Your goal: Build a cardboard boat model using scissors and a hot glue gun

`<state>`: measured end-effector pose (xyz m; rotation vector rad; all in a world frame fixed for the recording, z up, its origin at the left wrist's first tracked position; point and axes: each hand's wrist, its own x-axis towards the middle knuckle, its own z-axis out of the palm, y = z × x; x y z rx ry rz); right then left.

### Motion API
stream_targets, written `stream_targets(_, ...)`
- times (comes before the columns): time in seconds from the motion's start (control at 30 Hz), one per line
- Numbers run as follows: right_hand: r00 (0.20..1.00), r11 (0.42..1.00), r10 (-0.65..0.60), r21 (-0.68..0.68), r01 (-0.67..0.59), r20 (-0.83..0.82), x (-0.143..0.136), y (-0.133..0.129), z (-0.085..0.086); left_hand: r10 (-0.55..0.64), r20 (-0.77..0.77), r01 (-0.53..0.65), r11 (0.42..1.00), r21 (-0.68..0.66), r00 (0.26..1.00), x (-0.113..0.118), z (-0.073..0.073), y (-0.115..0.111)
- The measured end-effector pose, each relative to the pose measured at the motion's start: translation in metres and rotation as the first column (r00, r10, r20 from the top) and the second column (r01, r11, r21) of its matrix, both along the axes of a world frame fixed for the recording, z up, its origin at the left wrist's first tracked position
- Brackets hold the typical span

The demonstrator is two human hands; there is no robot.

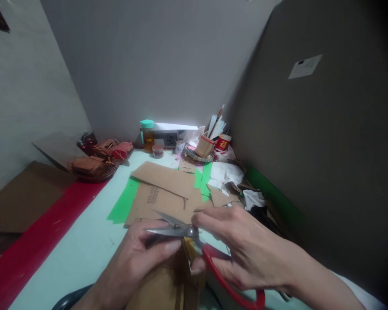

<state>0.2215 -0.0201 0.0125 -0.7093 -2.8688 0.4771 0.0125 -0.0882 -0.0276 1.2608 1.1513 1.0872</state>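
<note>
Red-handled scissors [191, 232] are in my right hand [252, 247], whose fingers are wrapped about the handle. The metal blades stand apart and point left, just above my left thumb. My left hand [129, 262] is closed on a brown cardboard piece [157, 284] close to me at the bottom of the view. Shiny yellowish tape [190, 249] shows along the cardboard's upper right edge, beside my right thumb. Whether the blades touch the cardboard I cannot tell.
Flat cardboard sheets [168, 200] and green paper [124, 202] lie ahead on the pale table [67, 245]. Further back stand a teal-lidded bottle [148, 140] and a pen cup [204, 146]. White crumpled paper [226, 174] lies right, small reddish-brown items [89, 165] left.
</note>
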Motion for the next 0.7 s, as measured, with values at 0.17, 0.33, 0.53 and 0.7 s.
stream_targets(0.17,0.996,0.996,0.084,-0.011,-0.084,0.023,0.005,0.014,0.004,-0.004,-0.020,0.004,1.000,0.005,1.000,-0.001,-0.001,0.003)
stream_targets(0.33,0.983,0.986,0.154,0.053,-0.160,0.097,0.008,0.025,0.013,-0.099,0.044,0.100,0.995,-0.019,0.994,0.000,-0.007,0.010)
stream_targets(0.53,0.998,0.996,0.060,0.061,-0.062,0.029,0.008,0.033,0.005,0.035,0.409,0.054,0.978,-0.204,0.912,0.001,-0.003,0.012)
stream_targets(0.7,1.000,0.998,0.012,0.054,-0.011,-0.021,0.009,0.029,-0.009,0.111,0.462,0.040,0.952,-0.304,0.880,-0.005,-0.002,0.011)
